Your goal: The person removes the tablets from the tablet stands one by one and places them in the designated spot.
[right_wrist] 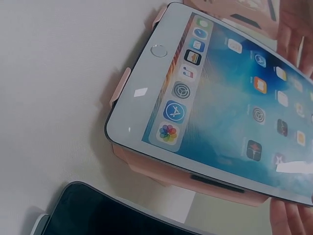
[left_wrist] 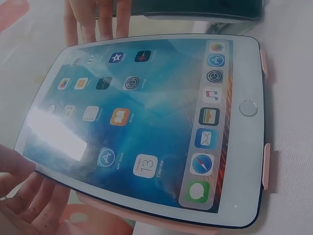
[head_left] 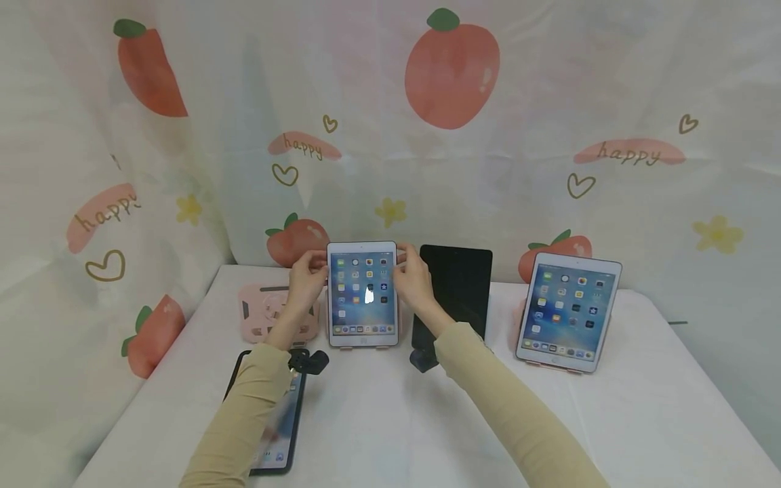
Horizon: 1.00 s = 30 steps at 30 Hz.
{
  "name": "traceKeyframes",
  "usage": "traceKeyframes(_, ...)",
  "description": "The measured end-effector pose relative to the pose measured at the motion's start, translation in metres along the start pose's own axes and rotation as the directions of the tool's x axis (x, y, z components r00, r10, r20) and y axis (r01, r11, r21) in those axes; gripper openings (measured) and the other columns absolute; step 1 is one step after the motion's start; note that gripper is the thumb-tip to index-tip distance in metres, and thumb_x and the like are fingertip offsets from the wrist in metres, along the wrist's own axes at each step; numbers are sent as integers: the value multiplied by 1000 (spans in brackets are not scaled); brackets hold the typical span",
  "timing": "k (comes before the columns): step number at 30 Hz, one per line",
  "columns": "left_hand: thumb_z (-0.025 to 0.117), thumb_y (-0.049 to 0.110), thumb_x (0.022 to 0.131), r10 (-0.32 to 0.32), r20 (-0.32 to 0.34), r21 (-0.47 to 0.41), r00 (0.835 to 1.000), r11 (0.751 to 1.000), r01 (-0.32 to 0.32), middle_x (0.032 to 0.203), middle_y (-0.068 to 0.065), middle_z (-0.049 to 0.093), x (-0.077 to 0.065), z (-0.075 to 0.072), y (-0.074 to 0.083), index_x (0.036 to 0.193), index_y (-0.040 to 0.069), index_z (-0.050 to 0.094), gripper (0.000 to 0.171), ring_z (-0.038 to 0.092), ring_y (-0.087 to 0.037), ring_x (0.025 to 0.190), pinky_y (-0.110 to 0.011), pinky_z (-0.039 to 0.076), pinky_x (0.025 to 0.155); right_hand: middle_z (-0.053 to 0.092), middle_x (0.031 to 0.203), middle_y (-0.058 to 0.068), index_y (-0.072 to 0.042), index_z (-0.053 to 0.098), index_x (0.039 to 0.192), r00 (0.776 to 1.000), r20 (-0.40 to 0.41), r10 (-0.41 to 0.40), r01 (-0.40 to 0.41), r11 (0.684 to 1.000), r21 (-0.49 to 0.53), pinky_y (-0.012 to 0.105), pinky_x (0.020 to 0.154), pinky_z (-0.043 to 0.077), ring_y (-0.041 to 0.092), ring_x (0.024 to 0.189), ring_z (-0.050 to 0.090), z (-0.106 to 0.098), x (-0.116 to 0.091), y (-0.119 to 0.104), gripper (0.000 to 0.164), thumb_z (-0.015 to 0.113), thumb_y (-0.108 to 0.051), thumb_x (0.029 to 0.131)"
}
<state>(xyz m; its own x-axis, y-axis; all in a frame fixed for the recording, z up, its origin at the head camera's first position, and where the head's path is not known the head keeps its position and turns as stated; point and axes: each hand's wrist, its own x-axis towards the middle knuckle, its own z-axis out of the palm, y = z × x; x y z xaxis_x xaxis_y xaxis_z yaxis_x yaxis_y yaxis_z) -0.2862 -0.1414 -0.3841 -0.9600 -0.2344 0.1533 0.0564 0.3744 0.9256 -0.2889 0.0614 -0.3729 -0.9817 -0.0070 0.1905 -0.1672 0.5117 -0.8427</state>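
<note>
A white tablet with a lit home screen leans upright on a pink stand, its bottom edge behind the stand's two small hooks. My left hand grips the tablet's left edge, thumb near the front and fingers behind. On the opposite edge, my right hand holds the upper side. From the left wrist, the right hand's fingers show along that far edge. A dark tablet with a black screen stands just behind my right wrist.
At the left lies a flat pink stand, partly behind my left forearm. A black-framed tablet lies under the left sleeve. Another white tablet leans on a stand at the right. A patterned cloth hangs behind the white table.
</note>
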Motion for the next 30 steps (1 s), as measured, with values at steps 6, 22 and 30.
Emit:
traceKeyframes(6,55,5,94,-21,-9,-47,1000,999,20,107,-16,61,0,-1,0,122,3,58,28,60,-18,87,-34,58,80,58,119,13,-11,43,136,1000,-14,-11,11,1000,8,35,76,50,26,95,59,0,1,1,40,45,-6,96)
traceKeyframes(22,54,7,96,-63,38,-160,997,985,68,112,-14,58,-5,-5,0,124,7,56,28,61,-26,101,-43,53,94,58,109,10,-14,46,127,999,-52,-13,14,1000,11,33,71,47,25,94,59,-1,0,-1,29,48,-11,98)
traceKeyframes(30,56,6,95,-56,29,-183,998,981,60,107,-11,59,-7,-6,2,123,7,58,28,60,-16,89,-30,56,83,57,105,11,-11,47,124,998,-56,-31,33,998,49,33,73,45,25,91,57,-3,-2,-3,27,49,-6,97)
